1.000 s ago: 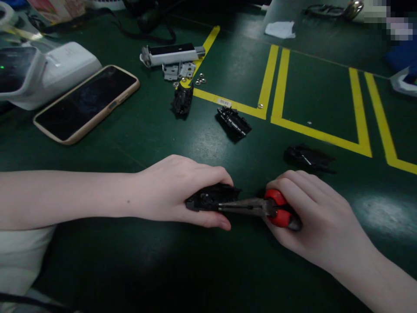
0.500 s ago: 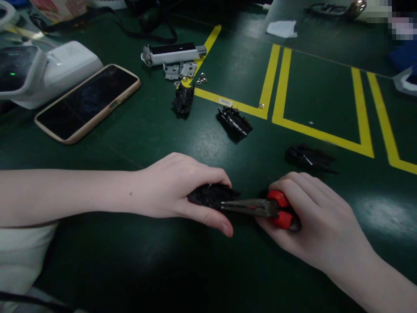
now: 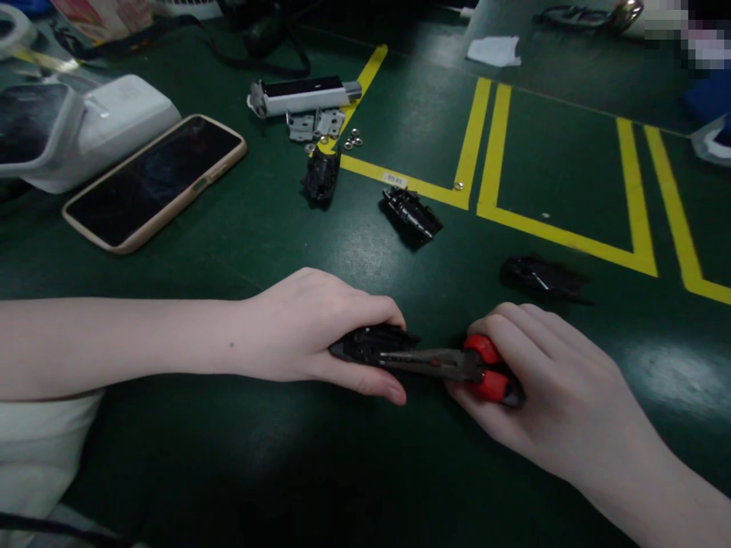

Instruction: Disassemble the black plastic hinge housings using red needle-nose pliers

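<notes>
Between the thumb and fingers of my left hand (image 3: 320, 327) is a black plastic part (image 3: 371, 342), held low over the green table. My right hand (image 3: 553, 380) is closed around the red handles of long-nose pliers (image 3: 439, 364). Their narrow jaws point left and reach onto the black part; whether they grip it I cannot tell. Three similar black parts lie farther off: one dark part (image 3: 323, 176) near the yellow tape corner, a glossy part (image 3: 411, 215) right of it, and another part (image 3: 542, 278) above my right hand.
A phone (image 3: 154, 183) lies at the left beside a white device (image 3: 119, 122). Metal brackets (image 3: 315, 124), several small metal rings (image 3: 354, 139) and a white-and-black cylinder-like piece (image 3: 305, 95) sit at the back. Yellow tape (image 3: 565, 236) marks the green table. White paper (image 3: 494, 51) lies farther back.
The pliers have shifted slightly left, their tips farther over the black part. My left thumb has drawn in a little. The other parts stay where they were.
</notes>
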Available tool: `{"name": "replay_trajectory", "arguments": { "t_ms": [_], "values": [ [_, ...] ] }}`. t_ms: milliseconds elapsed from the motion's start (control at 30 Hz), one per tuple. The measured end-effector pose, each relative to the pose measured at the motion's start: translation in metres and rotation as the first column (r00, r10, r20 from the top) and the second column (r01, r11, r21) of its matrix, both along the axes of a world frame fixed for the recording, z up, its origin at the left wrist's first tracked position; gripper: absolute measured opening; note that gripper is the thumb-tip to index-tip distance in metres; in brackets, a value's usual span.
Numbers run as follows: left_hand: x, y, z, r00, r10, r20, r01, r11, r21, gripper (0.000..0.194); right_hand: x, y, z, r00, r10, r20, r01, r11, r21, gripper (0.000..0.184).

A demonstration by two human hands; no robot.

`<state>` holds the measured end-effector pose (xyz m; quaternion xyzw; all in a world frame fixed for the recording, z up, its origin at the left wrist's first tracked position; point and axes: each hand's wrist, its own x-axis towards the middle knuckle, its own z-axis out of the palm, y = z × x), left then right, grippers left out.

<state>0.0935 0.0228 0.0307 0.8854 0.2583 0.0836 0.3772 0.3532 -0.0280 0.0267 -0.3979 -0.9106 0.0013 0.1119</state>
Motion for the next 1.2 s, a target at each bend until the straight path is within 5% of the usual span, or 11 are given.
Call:
{"name": "replay_trajectory", "arguments": {
  "t_ms": [467, 1200],
  "values": [
    [-0.0011, 0.0022, -0.001, 0.999, -0.038, -0.015, 0.038, 0.999, 0.021, 0.044, 0.0007, 0.0038, 0.0021, 0.998, 0.023, -0.062, -0.024, 1.0, -0.016, 0.042],
    [-0.0012, 0.0041, 0.0009, 1.0, -0.011, 0.013, 0.012, 0.995, -0.096, 0.043, -0.002, 0.0002, 0.0034, 0.997, -0.036, -0.075, 0.031, 0.997, -0.064, 0.041]
  ]
}}
